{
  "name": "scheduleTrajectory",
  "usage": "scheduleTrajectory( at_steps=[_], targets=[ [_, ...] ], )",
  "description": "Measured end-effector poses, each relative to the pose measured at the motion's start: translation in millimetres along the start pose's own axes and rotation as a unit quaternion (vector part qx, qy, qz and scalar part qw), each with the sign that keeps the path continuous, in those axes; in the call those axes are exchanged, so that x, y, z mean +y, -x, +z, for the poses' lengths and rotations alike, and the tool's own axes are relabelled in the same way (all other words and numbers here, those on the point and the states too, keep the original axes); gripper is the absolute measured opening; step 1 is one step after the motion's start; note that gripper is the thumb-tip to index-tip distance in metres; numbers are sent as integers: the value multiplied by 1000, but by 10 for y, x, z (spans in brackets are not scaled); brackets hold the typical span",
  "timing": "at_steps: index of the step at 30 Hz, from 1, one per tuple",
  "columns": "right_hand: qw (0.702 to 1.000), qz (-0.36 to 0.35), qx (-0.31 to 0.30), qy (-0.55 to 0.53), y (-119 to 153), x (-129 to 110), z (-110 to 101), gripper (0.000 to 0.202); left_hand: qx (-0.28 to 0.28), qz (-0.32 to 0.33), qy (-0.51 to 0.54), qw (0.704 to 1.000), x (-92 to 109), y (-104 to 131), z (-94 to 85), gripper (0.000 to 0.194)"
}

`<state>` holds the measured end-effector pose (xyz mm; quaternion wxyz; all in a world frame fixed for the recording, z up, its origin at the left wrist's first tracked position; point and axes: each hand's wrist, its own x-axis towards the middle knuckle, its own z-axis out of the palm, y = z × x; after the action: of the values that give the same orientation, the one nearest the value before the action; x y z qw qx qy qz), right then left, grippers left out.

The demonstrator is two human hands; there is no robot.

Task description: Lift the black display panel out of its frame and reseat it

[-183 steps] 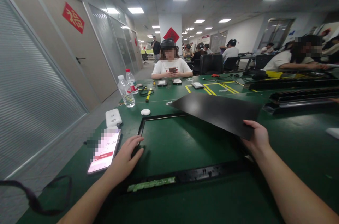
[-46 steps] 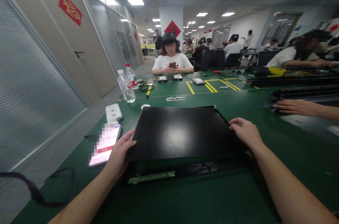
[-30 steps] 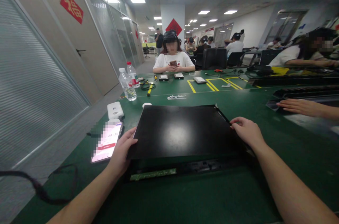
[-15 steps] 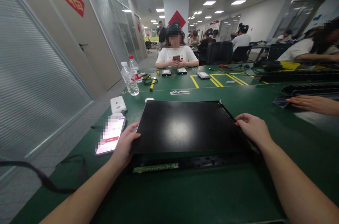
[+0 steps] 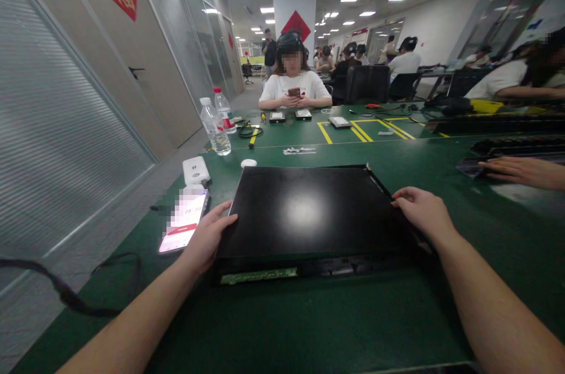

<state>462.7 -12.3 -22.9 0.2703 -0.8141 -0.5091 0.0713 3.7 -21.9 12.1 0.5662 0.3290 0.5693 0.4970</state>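
A flat, glossy black screen panel (image 5: 291, 209) lies over a black frame (image 5: 379, 181), whose raised rim shows along the far right side. A green circuit board strip (image 5: 259, 275) is visible at the near edge, below the panel. My left hand (image 5: 216, 231) grips the panel's left edge, thumb on top and its fingers partly hidden behind the edge. On the other side, my right hand (image 5: 419, 212) is closed with thumb and fingertips pinching the frame's right rim. The underside of the panel is hidden.
A lit phone (image 5: 188, 221) and white power bank (image 5: 196, 170) lie to the left on the green table (image 5: 309, 327). Water bottles (image 5: 216, 129) stand behind them. Several drives, such as this one (image 5: 339, 122), lie farther back. Another person's hand (image 5: 525, 171) rests at right.
The panel's near edge has come down toward the frame, narrowing the gap above the circuit board strip. My left hand has shifted slightly with it; my right hand stays at the rim.
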Motion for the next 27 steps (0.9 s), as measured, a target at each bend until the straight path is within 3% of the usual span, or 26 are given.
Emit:
scheduleTrajectory(
  at_steps=[10,27],
  targets=[
    [1000,5,-11,23,28,-43,-32,21,-12,-6,-8,1000,42,50,45,69],
    [999,-9,-23,-22,-24,36,18,15,-29,5,-22,999,11,37,30,60]
  ],
)
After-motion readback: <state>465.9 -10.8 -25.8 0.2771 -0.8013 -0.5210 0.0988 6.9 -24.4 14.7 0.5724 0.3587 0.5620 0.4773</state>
